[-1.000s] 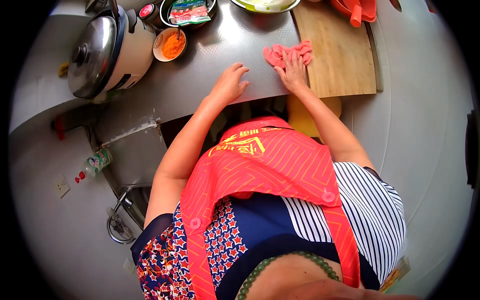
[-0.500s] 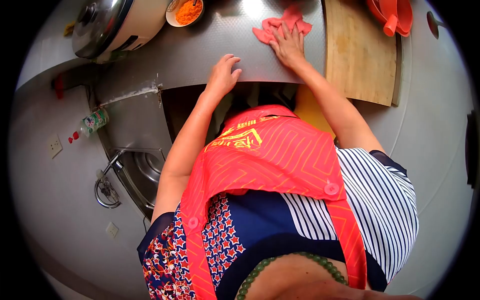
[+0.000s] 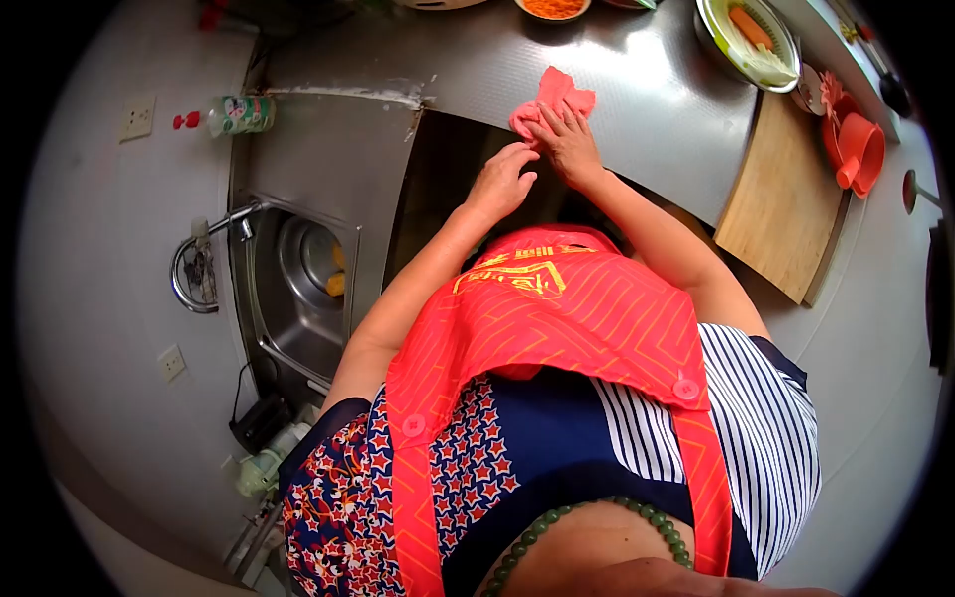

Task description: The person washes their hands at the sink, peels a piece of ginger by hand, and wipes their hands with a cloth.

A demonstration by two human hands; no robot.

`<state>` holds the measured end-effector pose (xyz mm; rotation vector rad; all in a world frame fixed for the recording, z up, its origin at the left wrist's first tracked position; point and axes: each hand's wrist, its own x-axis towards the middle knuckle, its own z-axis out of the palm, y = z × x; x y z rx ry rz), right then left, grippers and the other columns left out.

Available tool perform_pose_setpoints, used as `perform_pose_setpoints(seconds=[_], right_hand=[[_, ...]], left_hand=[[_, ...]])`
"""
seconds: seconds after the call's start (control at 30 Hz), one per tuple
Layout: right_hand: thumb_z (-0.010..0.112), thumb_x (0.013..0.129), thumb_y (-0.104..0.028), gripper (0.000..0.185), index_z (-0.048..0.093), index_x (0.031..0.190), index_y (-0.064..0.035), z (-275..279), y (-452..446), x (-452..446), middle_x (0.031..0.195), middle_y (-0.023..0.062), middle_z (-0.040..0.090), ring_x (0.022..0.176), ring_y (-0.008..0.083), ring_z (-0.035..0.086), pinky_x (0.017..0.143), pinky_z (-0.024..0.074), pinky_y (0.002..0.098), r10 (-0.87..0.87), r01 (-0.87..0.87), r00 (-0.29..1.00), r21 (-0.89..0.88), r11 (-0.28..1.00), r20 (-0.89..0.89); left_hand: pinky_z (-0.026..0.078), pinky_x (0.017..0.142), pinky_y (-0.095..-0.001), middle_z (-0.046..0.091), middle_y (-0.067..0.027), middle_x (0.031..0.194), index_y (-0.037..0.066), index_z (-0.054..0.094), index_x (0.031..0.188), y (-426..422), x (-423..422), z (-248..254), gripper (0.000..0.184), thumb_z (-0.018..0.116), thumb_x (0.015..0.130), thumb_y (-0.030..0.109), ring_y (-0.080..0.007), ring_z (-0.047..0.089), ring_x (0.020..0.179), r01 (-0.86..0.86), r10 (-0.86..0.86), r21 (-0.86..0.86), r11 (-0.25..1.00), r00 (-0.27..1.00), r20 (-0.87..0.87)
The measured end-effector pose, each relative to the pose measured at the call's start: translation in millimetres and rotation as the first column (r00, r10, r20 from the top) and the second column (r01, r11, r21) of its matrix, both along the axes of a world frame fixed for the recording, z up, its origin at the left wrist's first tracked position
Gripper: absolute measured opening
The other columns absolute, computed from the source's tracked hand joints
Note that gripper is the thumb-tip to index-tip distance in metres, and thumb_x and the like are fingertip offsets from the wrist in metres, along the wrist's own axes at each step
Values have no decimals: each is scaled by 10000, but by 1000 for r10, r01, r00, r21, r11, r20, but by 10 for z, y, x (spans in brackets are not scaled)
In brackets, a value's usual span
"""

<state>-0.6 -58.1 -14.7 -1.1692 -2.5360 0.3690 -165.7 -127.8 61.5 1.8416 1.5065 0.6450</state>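
A pink cloth lies bunched on the metal countertop near its front edge. My right hand presses down on it, fingers over the folds. Close beside it, my left hand is at the counter's front edge, its fingers loosely bent and the thumb apart, holding nothing. Its fingertips come up to the lower edge of the cloth; whether they touch it I cannot tell.
At the back stand a bowl of shredded orange food and a basket with a carrot. A wooden board and red plastic scoop are to the right. Left are a sink, faucet and bottle.
My right hand has drawn the pink cloth toward the counter's front edge, bunching it. Both hands are now close together. The view has turned, showing more of the sink and the basket.
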Motion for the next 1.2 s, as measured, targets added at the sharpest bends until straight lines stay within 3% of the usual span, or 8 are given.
perform_pose_setpoints(seconds=[0.17, 0.3, 0.47, 0.57, 0.6, 0.67, 0.8, 1.2], right_hand=[[512, 806, -124, 432, 540, 1232, -189, -17, 340, -942, 1344, 133, 445, 1224, 397, 402, 1033, 282, 484, 91, -96, 991, -42, 995, -94], [520, 857, -167, 367, 548, 1222, -183, 480, 173, -1843, 1288, 146, 490, 1145, 361, 482, 972, 384, 408, 59, -205, 894, -288, 935, -445], [638, 772, -445, 476, 536, 1225, -342, 807, -454, -2239, 1273, 66, 520, 1181, 322, 453, 884, 384, 530, 139, -139, 990, -46, 989, 2], [646, 800, -252, 339, 620, 1129, -174, 839, -741, -2355, 1084, 56, 626, 997, 219, 580, 820, 461, 387, 254, -278, 928, -53, 959, -273], [633, 802, -198, 308, 630, 1105, -143, 788, -848, -2371, 1011, 63, 635, 925, 193, 593, 782, 474, 360, 207, -294, 925, -257, 920, -319], [605, 807, -90, 254, 649, 1056, -80, 925, -1078, -2153, 865, 77, 653, 779, 139, 618, 704, 500, 306, 81, -297, 931, -613, 732, -355], [595, 796, -49, 225, 644, 1014, -24, 882, -1388, -2551, 727, 89, 652, 654, 105, 625, 568, 508, 250, 179, -432, 902, -804, 409, -394], [456, 830, 51, 225, 641, 952, 12, 321, -2201, -3757, 784, 87, 667, 710, 121, 639, 696, 525, 249, 635, -644, 667, -731, 227, -390]], left_hand=[[431, 925, -381, 557, -173, 1154, 29, 595, 1037, -520, -633, 63, 279, 615, 766, 96, -332, 528, 1081, -169, 169, -32, 985, 986, -4], [438, 908, -383, 560, -177, 1118, 15, 591, 1015, -1034, -1189, 211, 273, 625, 751, 72, -341, 532, 1046, -323, 322, 11, 946, 946, 46], [456, 851, -381, 582, -162, 1053, 10, 588, 987, -1617, -1603, 191, 258, 623, 736, 53, -345, 554, 984, -525, 521, -13, 851, 842, 137], [458, 851, -371, 585, -155, 1048, 11, 591, 982, -1963, -1823, 163, 254, 624, 733, 49, -336, 556, 986, -613, 607, 18, 790, 786, 122], [459, 851, -368, 589, -152, 1046, 12, 596, 973, -2061, -1850, 148, 248, 630, 731, 51, -332, 562, 979, -642, 634, 6, 767, 759, 149], [463, 845, -368, 590, -151, 1049, 11, 598, 971, -2166, -1667, 119, 247, 634, 730, 54, -331, 567, 971, -684, 675, -9, 729, 717, 172], [521, 758, -321, 573, -132, 1112, 8, 599, 1023, -2371, -1827, -13, 259, 622, 767, 47, -283, 591, 965, -766, 762, -28, 643, 634, 133], [529, 763, -336, 565, -141, 1121, 13, 573, 1063, -3298, -1798, -21, 274, 601, 793, 50, -289, 596, 950, -954, 958, -92, 285, 282, 48]])
